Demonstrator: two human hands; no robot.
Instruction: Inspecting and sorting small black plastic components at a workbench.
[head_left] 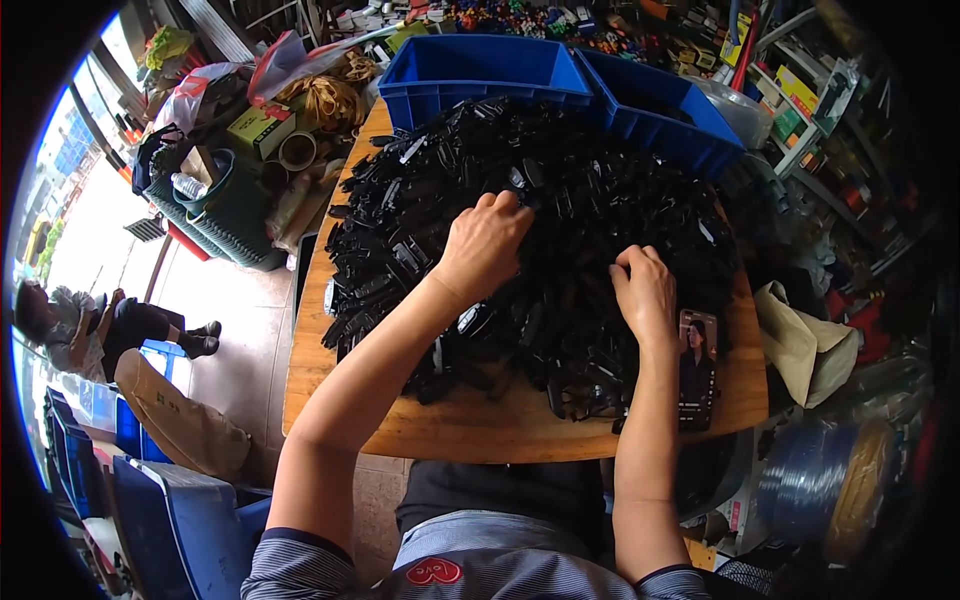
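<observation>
a: what did the bench look like?
b: a wooden table (330, 370), phone (697, 368) at its right edge, cluttered shelves beyond.
a: and the hands?
b: left hand (483, 245) and right hand (645, 292) lay curled, fingers down, on a heap of black plastic parts (560, 200); grip unclear. two blue bins (480, 65) behind.

A wooden table (330, 380) stands on a pale tiled floor (240, 330), daylight entering from the left, cluttered shelves (800, 110) behind.
</observation>
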